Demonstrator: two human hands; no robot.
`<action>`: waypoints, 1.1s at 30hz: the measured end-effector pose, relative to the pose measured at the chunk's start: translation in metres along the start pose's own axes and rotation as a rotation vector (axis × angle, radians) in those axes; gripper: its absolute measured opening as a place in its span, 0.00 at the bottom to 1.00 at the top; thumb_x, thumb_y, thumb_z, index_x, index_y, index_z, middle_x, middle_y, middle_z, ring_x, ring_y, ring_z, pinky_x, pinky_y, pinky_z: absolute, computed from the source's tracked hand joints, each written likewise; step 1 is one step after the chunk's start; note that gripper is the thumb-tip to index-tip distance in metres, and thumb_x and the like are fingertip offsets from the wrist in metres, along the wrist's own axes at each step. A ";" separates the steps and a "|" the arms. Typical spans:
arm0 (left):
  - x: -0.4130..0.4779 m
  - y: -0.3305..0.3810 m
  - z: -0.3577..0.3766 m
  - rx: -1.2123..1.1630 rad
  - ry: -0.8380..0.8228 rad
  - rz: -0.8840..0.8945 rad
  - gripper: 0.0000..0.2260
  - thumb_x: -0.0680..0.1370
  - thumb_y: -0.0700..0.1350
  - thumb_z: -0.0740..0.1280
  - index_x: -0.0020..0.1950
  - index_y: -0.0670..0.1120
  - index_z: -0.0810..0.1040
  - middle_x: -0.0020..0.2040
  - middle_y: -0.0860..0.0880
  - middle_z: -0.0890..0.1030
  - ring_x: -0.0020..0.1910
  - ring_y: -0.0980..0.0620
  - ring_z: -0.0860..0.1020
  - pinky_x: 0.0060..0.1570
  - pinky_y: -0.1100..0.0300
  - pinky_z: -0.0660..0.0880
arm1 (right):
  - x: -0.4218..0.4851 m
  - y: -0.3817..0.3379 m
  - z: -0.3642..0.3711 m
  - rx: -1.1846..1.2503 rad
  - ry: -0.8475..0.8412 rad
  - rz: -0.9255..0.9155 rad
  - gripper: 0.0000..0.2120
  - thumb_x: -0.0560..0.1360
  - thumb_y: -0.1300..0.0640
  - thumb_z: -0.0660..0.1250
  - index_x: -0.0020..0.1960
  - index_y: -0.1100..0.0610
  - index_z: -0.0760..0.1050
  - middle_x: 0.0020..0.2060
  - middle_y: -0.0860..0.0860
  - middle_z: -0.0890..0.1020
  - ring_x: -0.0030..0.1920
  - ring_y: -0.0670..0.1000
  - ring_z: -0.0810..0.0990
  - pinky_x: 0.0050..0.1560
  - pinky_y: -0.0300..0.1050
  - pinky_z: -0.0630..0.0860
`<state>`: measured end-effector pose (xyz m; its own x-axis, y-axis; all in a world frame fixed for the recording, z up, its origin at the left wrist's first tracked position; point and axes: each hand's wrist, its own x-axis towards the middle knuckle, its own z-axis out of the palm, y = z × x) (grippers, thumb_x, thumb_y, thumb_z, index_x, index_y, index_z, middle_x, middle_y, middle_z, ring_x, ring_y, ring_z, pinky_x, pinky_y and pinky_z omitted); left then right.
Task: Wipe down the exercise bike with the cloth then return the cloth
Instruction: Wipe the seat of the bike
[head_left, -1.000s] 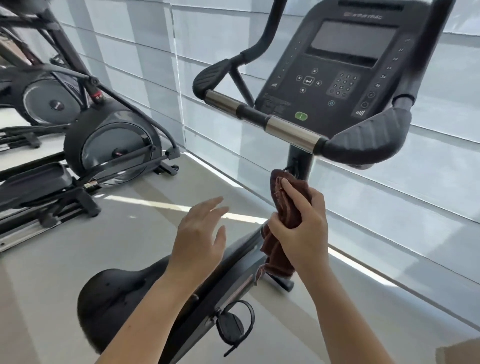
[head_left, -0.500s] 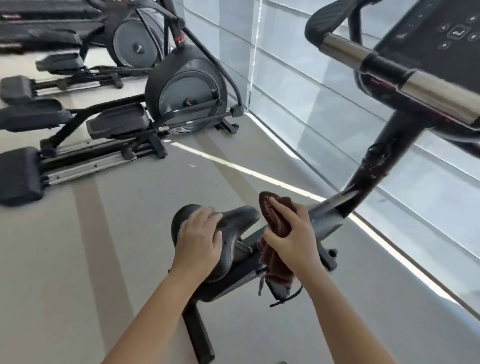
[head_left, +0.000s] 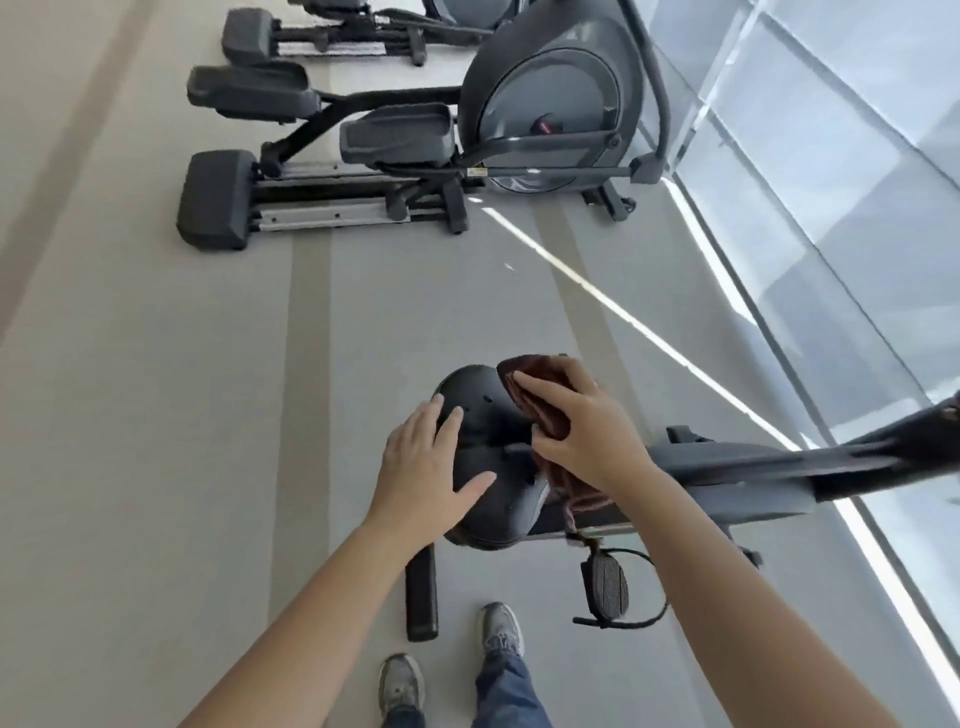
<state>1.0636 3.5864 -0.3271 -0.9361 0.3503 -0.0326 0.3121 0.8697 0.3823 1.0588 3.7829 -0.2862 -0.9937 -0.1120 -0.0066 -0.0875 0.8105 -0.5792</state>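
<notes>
The right hand (head_left: 584, 434) grips the brown cloth (head_left: 543, 410) on the bike saddle (head_left: 480, 415); the left hand (head_left: 423, 467) rests flat there. Wiping seems unfinished, and the cloth is not yet returned.

Gym, elliptical trainers (head_left: 467, 140), exercise bike (head_left: 727, 478)

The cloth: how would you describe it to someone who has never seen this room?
Find the nearest exercise bike and its black saddle. The right hand holds the cloth against that saddle. It is the only dark red, soft thing among grey and black machines.
</notes>
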 end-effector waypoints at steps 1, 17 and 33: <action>0.003 0.000 0.003 0.017 -0.017 -0.002 0.36 0.73 0.63 0.61 0.74 0.45 0.56 0.76 0.43 0.53 0.74 0.47 0.51 0.70 0.52 0.49 | 0.010 0.006 0.001 -0.053 -0.063 -0.045 0.26 0.70 0.56 0.66 0.66 0.42 0.68 0.69 0.46 0.65 0.64 0.56 0.65 0.61 0.54 0.71; 0.011 0.007 0.009 0.004 -0.141 -0.066 0.42 0.71 0.65 0.62 0.75 0.47 0.46 0.71 0.54 0.35 0.73 0.55 0.38 0.71 0.54 0.42 | 0.082 0.031 0.031 0.004 -0.254 -0.271 0.20 0.76 0.52 0.63 0.68 0.44 0.67 0.69 0.50 0.67 0.64 0.55 0.69 0.64 0.44 0.64; 0.013 0.010 0.004 -0.058 -0.128 -0.063 0.43 0.67 0.63 0.68 0.74 0.45 0.53 0.71 0.55 0.41 0.71 0.58 0.38 0.68 0.67 0.41 | 0.110 0.051 0.037 0.344 -0.437 -0.224 0.19 0.76 0.57 0.63 0.65 0.43 0.70 0.56 0.49 0.74 0.56 0.47 0.74 0.62 0.41 0.67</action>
<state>1.0553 3.6015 -0.3273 -0.9241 0.3404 -0.1738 0.2402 0.8709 0.4288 0.9481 3.7909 -0.3469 -0.8261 -0.5443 -0.1463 -0.1914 0.5151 -0.8355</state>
